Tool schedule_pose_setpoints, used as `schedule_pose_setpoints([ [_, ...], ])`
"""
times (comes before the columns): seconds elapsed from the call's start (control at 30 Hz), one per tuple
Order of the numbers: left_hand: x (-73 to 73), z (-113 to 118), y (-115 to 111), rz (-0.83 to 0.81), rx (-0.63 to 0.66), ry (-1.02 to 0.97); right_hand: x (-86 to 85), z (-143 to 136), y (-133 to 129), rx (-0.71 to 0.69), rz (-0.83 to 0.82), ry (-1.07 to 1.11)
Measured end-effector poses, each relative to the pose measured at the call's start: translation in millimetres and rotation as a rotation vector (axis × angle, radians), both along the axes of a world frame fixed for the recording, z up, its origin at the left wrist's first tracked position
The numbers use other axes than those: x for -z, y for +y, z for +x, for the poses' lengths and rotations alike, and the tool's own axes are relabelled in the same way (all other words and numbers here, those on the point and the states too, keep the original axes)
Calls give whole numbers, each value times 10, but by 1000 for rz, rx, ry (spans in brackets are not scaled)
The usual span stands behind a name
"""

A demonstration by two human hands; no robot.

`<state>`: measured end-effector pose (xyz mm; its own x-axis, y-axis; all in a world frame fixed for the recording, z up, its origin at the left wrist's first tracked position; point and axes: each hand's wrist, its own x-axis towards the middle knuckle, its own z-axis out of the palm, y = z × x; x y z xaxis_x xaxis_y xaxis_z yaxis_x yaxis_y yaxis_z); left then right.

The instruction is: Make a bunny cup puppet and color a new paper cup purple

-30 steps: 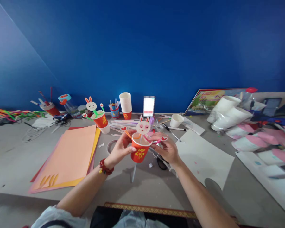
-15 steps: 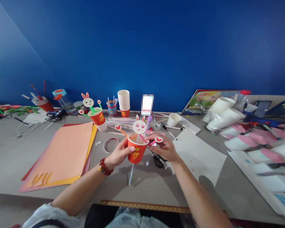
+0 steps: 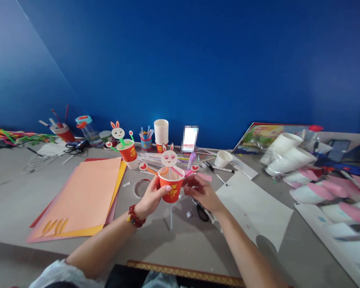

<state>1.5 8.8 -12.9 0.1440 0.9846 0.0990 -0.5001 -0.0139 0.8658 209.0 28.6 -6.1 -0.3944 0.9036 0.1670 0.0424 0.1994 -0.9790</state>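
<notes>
My left hand [image 3: 153,197] is closed around a red paper cup [image 3: 172,192] with yellow lettering, thumb across its front. Above the rim stands a white paper rabbit face [image 3: 169,158] with closed eyes and pink cheeks. An orange arm and a pink arm stick out over the rim, each tipped with a paper heart [image 3: 195,167]. Below the cup a pale straw [image 3: 171,218] comes down. My right hand [image 3: 199,192] is beside the cup's right wall, under the pink arm, with fingers bent and apart; whether the fingertips touch the cup is hard to tell.
At left lie stacked coloured paper sheets [image 3: 87,196]. Behind stands another rabbit cup [image 3: 127,151], near stacked white cups [image 3: 161,130]. A tape roll [image 3: 141,188], black-handled scissors [image 3: 202,213], a white sheet [image 3: 255,204] and pens surround my hands. Bagged white cups [image 3: 288,154] lie at right.
My right hand has come off the pink arm and dropped lower beside the cup. The cup has turned more upright, its straw now hanging nearly straight. The view has shifted slightly.
</notes>
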Motion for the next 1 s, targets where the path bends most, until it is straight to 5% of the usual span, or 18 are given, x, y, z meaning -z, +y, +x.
schedule_pose_setpoints([
  [0.1,6,-4,15,5,-50,1,87,-173,-112,-146,-57,-176],
  [0.33,17,14,2,-8,-76,22,325,-503,-317,-107,-234,-50],
  [0.73,-111,-1,8,-15,-129,-47,305,-519,-408,-188,-327,-79],
  [1.0,30,29,-26,-16,-53,16,297,-509,-353,-79,-243,44],
])
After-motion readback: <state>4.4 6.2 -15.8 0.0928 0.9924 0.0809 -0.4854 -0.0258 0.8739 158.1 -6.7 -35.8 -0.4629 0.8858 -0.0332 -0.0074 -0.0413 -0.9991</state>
